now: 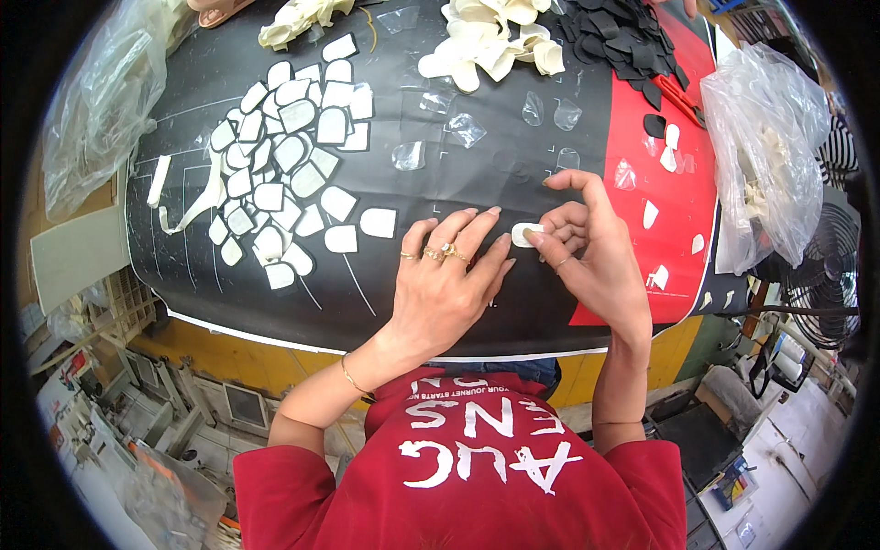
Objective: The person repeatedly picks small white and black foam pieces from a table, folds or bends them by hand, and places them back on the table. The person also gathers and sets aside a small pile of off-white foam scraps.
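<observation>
Between the thumb and fingers of my right hand [591,261] is a small white rounded patch [522,235], held just over the black mat [367,293]. The right index finger is raised away from it. My left hand [445,280] rests beside it, palm down, fingers spread, holding nothing; its fingertips come close to the patch. Left of that hand lies a heap of white patches with dark borders [298,115], each with one rounded end. Thin clear film pieces [466,130] are scattered beyond my hands.
Cream pieces [495,46] and black pieces [610,37] are piled at the far side. A red-handled tool [678,99] lies on the red area [632,275], among white scraps. Plastic bags [765,119] flank the table, and a black fan [820,261] stands at the right.
</observation>
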Demonstrator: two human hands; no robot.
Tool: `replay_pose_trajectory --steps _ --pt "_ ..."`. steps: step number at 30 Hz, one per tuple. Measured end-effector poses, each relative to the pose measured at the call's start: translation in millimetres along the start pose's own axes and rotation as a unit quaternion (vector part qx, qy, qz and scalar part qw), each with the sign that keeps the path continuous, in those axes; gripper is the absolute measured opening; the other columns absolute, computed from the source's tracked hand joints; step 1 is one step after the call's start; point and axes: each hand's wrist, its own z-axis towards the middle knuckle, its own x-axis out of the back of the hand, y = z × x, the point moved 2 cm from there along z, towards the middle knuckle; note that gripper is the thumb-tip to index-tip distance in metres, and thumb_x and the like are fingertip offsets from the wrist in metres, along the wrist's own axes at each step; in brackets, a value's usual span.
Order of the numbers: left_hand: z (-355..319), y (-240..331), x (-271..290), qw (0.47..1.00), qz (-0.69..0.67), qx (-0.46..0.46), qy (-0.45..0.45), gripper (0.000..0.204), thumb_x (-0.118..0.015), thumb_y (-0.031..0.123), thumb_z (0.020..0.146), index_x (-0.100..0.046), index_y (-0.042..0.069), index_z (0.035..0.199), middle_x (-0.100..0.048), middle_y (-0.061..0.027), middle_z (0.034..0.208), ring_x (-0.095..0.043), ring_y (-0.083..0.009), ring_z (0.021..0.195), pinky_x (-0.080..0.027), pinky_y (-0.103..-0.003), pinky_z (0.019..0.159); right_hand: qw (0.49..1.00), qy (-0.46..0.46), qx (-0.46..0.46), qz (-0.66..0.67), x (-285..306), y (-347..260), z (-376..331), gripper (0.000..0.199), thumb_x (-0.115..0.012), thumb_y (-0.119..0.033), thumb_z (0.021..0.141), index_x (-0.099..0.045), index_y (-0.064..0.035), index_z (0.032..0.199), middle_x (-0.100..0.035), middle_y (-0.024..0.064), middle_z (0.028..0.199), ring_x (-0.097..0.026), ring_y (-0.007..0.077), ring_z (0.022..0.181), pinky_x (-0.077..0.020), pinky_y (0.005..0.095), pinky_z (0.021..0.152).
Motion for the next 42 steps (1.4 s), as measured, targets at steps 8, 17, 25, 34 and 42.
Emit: replay_pose_trajectory --steps 8,17,25,34,42 --pt "-0.5 0.4 0.6 1.0 0.005 -0.001 -0.007 0.031 -0.081 0.016 0.077 -0.073 0.01 0.106 -0.062 -0.0056 0.127 -0.057 -0.0245 0.117 -0.04 -0.041 0.097 1.0 0.012 -0.003 -0.007 -1.0 0.8 1.6 0.049 -0.071 0.003 0.089 -0.042 -0.0033 0.128 -0.064 0.002 0.082 -0.061 0.004 0.071 -0.0472 0.0186 0.063" --pt "-1.4 -0.9 -1.6 1.0 0.003 -0.006 -0.008 0.032 -0.077 0.019 0.082 -0.071 0.012 0.113 -0.06 -0.0055 0.13 -0.056 -0.0227 0.118 -0.04 -0.044 0.098 1.0 0.029 -0.01 0.006 -1.6 -0.4 3.4 0.048 -0.072 0.003 0.087 -0.043 -0.0022 0.124 -0.063 0.0024 0.077 -0.06 0.0038 0.066 -0.0442 0.0187 0.056" --pt "1.5 1.1 -0.2 0.998 0.039 -0.016 -0.043 0.036 -0.075 0.017 0.082 -0.071 0.015 0.118 -0.057 -0.0073 0.136 -0.055 -0.0244 0.118 -0.04 -0.043 0.098 0.992 0.109 0.037 -0.058 -14.0 -2.5 -5.3 0.054 -0.074 -0.002 0.086 -0.044 0.0011 0.13 -0.064 0.0072 0.074 -0.064 0.0119 0.06 -0.0477 0.0259 0.054" --pt "2.5 2.4 -0.4 0.997 0.059 -0.019 -0.042 0.041 -0.078 0.013 0.077 -0.071 0.016 0.117 -0.058 -0.0086 0.134 -0.055 -0.0269 0.117 -0.041 -0.043 0.097 0.912 0.328 0.053 -0.24 -44.6 16.7 -13.4 0.052 -0.078 -0.023 0.085 -0.056 -0.005 0.128 -0.058 0.0022 0.088 -0.06 0.0221 0.08 -0.0422 0.0365 0.069" --pt "5.0 5.3 2.3 0.992 0.11 -0.041 -0.042 0.032 -0.073 0.021 0.083 -0.07 0.014 0.114 -0.059 -0.0079 0.132 -0.056 -0.0261 0.119 -0.039 -0.046 0.102 0.902 0.386 0.127 -0.144 -43.5 28.3 -12.5 0.039 -0.07 -0.006 0.09 -0.055 -0.0053 0.126 -0.058 0.0067 0.089 -0.06 0.0238 0.082 -0.0435 0.0388 0.072"
